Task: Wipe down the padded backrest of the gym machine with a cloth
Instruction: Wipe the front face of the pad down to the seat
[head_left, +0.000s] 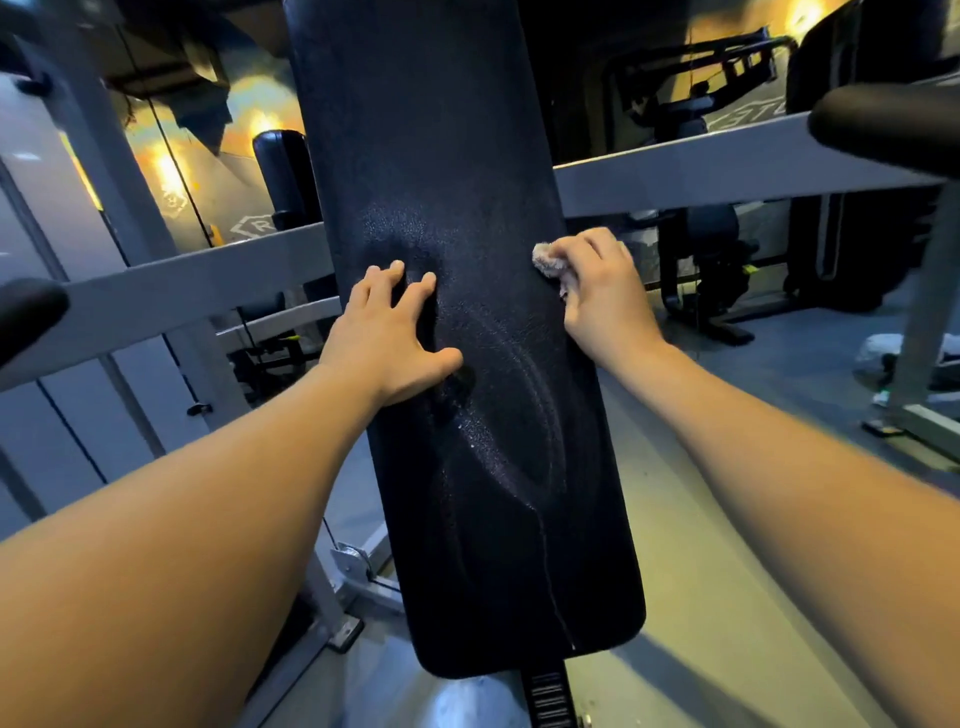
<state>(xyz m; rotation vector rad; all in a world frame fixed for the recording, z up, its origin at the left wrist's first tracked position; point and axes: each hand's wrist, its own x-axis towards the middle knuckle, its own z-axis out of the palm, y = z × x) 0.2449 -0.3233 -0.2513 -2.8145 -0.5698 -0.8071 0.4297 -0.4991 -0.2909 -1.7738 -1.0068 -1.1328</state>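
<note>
As we took stock at the machine, we logged the following.

- **Item one:** padded backrest (457, 156), dark and long, upright before us. Its face was marked with damp curved streaks (524, 415) that ran below and between our two hands.
- **Item two:** cloth (549, 260), pale and bunched, pinched in the curled fingers of our right hand (605, 296). Only a tuft showed past the fingertips, and it lay against the backrest's right edge.
- **Item three:** our left hand (392, 338), fingers spread and straight, pressed flat on the pad. It sat slightly below the cloth grip and apart from it, toward the pad's left side.
- **Item four:** grey crossbar (727, 169), which passed behind the backrest just above the gripping hand.
- **Item five:** black padded handle (883, 124), well above and to the right of that grip.
</note>
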